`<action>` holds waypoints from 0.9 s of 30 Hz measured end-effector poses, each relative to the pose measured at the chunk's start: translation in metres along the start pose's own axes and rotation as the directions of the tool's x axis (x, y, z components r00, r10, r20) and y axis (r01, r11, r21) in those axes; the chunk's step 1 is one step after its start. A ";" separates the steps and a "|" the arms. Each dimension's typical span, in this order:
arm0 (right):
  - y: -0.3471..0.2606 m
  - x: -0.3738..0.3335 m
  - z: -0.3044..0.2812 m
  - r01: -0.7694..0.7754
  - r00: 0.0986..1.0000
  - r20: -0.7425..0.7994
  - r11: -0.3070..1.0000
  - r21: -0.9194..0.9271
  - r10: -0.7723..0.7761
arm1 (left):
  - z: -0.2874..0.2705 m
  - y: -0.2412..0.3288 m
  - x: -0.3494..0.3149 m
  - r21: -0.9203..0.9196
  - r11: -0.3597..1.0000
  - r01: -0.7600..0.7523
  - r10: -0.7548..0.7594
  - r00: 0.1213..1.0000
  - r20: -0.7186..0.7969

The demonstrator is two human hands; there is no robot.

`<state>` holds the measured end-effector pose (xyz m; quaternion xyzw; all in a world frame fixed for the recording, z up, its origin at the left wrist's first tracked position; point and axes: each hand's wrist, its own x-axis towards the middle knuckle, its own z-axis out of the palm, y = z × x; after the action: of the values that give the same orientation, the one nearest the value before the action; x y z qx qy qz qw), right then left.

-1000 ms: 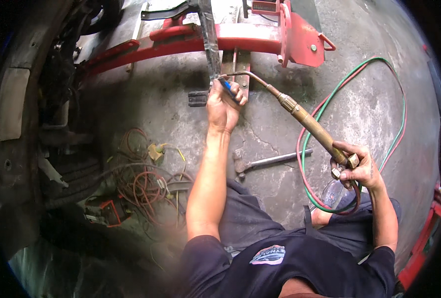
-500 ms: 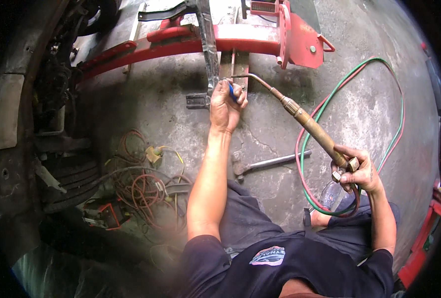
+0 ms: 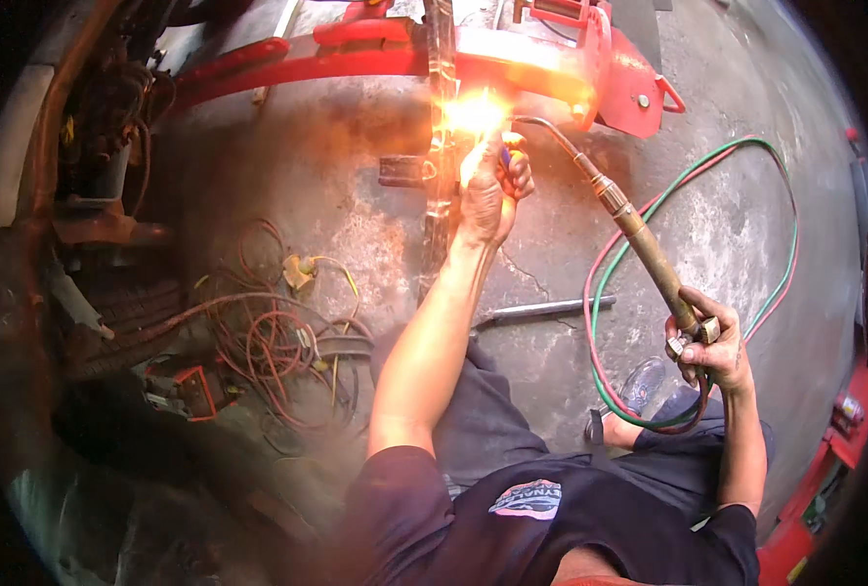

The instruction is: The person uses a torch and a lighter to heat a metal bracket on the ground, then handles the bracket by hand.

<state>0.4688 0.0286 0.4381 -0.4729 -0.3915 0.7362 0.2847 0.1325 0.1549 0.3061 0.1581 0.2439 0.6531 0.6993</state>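
Note:
My right hand [image 3: 715, 342] grips the brass-coloured gas torch [image 3: 644, 239] near its valve knobs, and the thin bent tip points up and to the left. A bright orange flame [image 3: 478, 112] flares at that tip. Just below the glare, my left hand [image 3: 490, 200] is closed around a small blue lighter [image 3: 505, 156], mostly hidden by the fingers. Right beside the flame and left hand runs a long dark metal bar [image 3: 441, 186]. From the torch's rear, joined green and red hoses [image 3: 595, 322] loop out to the right.
A red steel frame [image 3: 356, 63] crosses the far side, behind the flame. On the concrete floor lie a long-handled tool [image 3: 551, 309], partly hidden by my leg, and tangled cables [image 3: 268, 352]. Vehicle parts [image 3: 111, 230] stand at the left. Red equipment [image 3: 839, 439] edges the right.
A flame has appeared at the torch tip, lighting the bar, the frame and my left hand. My left hand has shifted slightly right. The whole view has tilted a little.

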 end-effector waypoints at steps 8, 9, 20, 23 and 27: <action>-0.001 0.001 0.016 0.037 0.999 -0.019 0.987 -0.155 -0.041 | 0.039 -0.033 -0.042 0.056 0.963 0.262 -0.266 0.959 0.092; -0.003 0.002 0.020 0.054 0.998 -0.010 0.977 -0.206 -0.057 | 0.052 -0.036 -0.053 0.056 0.964 0.258 -0.263 0.957 0.120; -0.032 0.011 0.069 0.228 0.974 0.101 0.874 -0.429 -0.204 | 0.088 -0.005 -0.085 -0.042 0.990 0.133 -0.131 0.991 0.040; -0.044 0.010 0.079 0.211 0.976 0.158 0.849 -0.484 -0.152 | 0.089 0.006 -0.089 -0.059 0.995 0.076 -0.074 0.997 0.029; -0.052 0.010 0.091 0.205 0.976 0.170 0.820 -0.534 -0.133 | 0.089 0.016 -0.092 -0.066 0.997 0.026 -0.026 1.000 -0.005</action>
<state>0.3839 0.0362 0.4995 -0.4507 -0.6435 0.5930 0.1764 0.1655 0.0738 0.4013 0.1297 0.2265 0.6520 0.7118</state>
